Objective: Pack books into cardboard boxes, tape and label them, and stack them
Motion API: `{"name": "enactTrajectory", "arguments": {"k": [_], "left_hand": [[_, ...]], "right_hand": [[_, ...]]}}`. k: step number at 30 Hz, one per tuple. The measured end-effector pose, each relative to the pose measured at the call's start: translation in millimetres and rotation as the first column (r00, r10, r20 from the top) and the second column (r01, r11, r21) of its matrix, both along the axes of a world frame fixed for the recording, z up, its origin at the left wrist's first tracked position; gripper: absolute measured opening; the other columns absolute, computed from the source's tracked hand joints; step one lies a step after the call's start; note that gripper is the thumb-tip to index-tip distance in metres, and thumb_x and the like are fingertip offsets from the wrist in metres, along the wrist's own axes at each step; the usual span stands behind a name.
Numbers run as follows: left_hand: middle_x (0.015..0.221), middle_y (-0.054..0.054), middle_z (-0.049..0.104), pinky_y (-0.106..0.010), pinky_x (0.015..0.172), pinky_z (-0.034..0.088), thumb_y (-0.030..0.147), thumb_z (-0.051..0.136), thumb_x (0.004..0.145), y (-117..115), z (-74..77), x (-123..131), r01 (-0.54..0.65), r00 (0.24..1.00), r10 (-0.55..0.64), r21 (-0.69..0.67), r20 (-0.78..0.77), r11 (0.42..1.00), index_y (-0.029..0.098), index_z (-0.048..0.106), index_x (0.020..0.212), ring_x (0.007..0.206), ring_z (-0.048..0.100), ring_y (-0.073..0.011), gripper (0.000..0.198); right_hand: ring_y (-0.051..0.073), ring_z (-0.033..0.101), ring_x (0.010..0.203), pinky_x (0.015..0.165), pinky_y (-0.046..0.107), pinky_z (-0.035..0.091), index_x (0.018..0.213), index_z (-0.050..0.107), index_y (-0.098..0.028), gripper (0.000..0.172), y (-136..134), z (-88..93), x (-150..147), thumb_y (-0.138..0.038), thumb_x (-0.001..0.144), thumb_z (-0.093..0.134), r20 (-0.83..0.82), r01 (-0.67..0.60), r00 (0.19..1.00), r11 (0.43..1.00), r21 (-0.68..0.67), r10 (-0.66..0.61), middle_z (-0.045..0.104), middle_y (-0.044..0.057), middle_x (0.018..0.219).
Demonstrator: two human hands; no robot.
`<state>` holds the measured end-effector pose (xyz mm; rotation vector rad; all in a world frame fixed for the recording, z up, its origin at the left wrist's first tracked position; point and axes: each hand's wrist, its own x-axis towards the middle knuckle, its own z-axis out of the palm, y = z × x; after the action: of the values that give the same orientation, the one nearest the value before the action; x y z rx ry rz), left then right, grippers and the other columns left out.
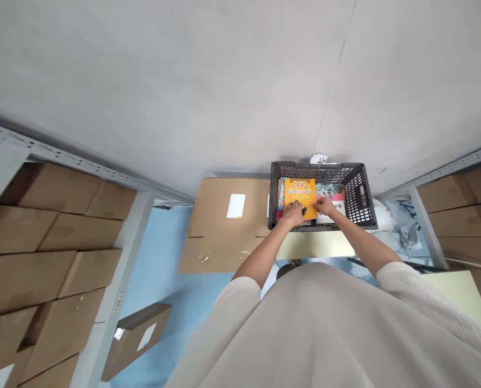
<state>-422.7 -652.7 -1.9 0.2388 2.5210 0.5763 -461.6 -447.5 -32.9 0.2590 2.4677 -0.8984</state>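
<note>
A black plastic crate [364, 215] with slotted walls holds books. On its left side lies an orange book [301, 188] with printed lettering, on top of other books whose coloured edges show at its left. My left hand [293, 214] grips the orange book at its lower left corner, fingers over the cover. At the same book's right edge, my right hand [325, 207] has its fingertips pinched on it. Beside it in the crate, partly behind my right hand, is a book with a pink, white and grey-green cover [332, 195].
A large cardboard box [216, 221] with a white label adjoins the crate's left side. Shelves [137, 237] stacked with cardboard boxes stand at both sides. Another box [137, 337] rests on the blue floor. Clear plastic packaging [402, 231] lies right of the crate, before the grey wall.
</note>
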Motion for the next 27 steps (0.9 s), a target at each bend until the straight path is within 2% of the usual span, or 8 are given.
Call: {"name": "enactTrajectory", "arguments": {"k": [4,7,13,17,21,24,27], "left_hand": [[0.141,-0.022,0.072,-0.054,0.119,0.048,0.020,0.057,0.101,-6.1,6.5,0.3,-0.004,0.998,0.003,-0.011,-0.060,1.000,0.018,0.070,0.133,0.135,0.068,-0.0373,0.035],[0.145,-0.022,0.070,-0.059,0.121,0.046,0.024,0.057,0.103,-4.1,10.3,0.7,0.013,0.994,-0.012,0.005,-0.112,1.000,0.018,0.070,0.136,0.138,0.065,-0.0396,0.036],[0.163,-0.021,0.056,-0.061,0.127,0.042,0.022,0.056,0.104,25.1,17.8,2.9,0.017,0.966,0.017,0.130,-0.257,0.991,0.020,0.061,0.151,0.150,0.056,-0.0402,0.047],[0.166,-0.019,0.053,-0.057,0.129,0.043,0.024,0.049,0.109,57.9,32.9,4.1,0.054,0.944,0.025,0.233,-0.328,0.971,0.020,0.056,0.158,0.151,0.056,-0.0364,0.050],[0.168,-0.017,0.053,-0.053,0.133,0.040,0.023,0.049,0.108,100.9,51.5,10.1,0.110,0.903,0.043,0.328,-0.427,0.938,0.021,0.057,0.158,0.157,0.049,-0.0341,0.050],[0.168,-0.015,0.053,-0.049,0.135,0.039,0.018,0.047,0.107,143.2,63.4,24.1,0.183,0.875,0.039,0.406,-0.482,0.895,0.022,0.059,0.156,0.160,0.047,-0.0300,0.051],[0.170,-0.014,0.050,-0.046,0.136,0.039,0.016,0.046,0.105,195.5,70.1,48.0,0.269,0.862,-0.002,0.455,-0.506,0.849,0.021,0.060,0.154,0.162,0.046,-0.0269,0.050]], "right_hand": [[0.018,0.066,0.062,0.056,0.027,0.052,0.083,0.070,-0.022,0.029,5.6,11.4,4.4,-0.048,0.084,0.083,-0.095,0.033,0.994,0.973,-0.228,-0.056,0.073,0.003,0.071],[0.018,0.064,0.065,0.059,0.028,0.053,0.083,0.068,-0.023,0.035,15.6,23.3,9.2,-0.054,0.082,0.084,-0.146,0.054,0.984,0.954,-0.296,-0.101,0.072,0.001,0.071],[0.021,0.068,0.077,0.071,0.032,0.058,0.086,0.067,-0.023,0.044,53.8,56.1,26.1,-0.064,0.081,0.082,-0.228,0.070,0.955,0.891,-0.450,-0.190,0.075,0.003,0.081],[0.023,0.071,0.082,0.077,0.036,0.060,0.090,0.068,-0.023,0.050,87.5,83.6,44.2,-0.069,0.080,0.083,-0.292,0.079,0.916,0.839,-0.539,-0.273,0.077,0.005,0.087],[0.025,0.074,0.088,0.083,0.039,0.062,0.096,0.070,-0.023,0.054,133.9,107.8,73.0,-0.073,0.081,0.082,-0.375,0.096,0.850,0.809,-0.580,-0.370,0.080,0.007,0.092],[0.026,0.075,0.092,0.087,0.040,0.063,0.100,0.072,-0.022,0.055,180.3,121.1,107.4,-0.074,0.084,0.080,-0.424,0.137,0.793,0.806,-0.575,-0.437,0.081,0.008,0.098],[0.027,0.075,0.094,0.092,0.042,0.063,0.102,0.072,-0.023,0.057,233.5,129.5,154.5,-0.077,0.085,0.078,-0.464,0.198,0.731,0.806,-0.558,-0.501,0.081,0.008,0.099]]}}
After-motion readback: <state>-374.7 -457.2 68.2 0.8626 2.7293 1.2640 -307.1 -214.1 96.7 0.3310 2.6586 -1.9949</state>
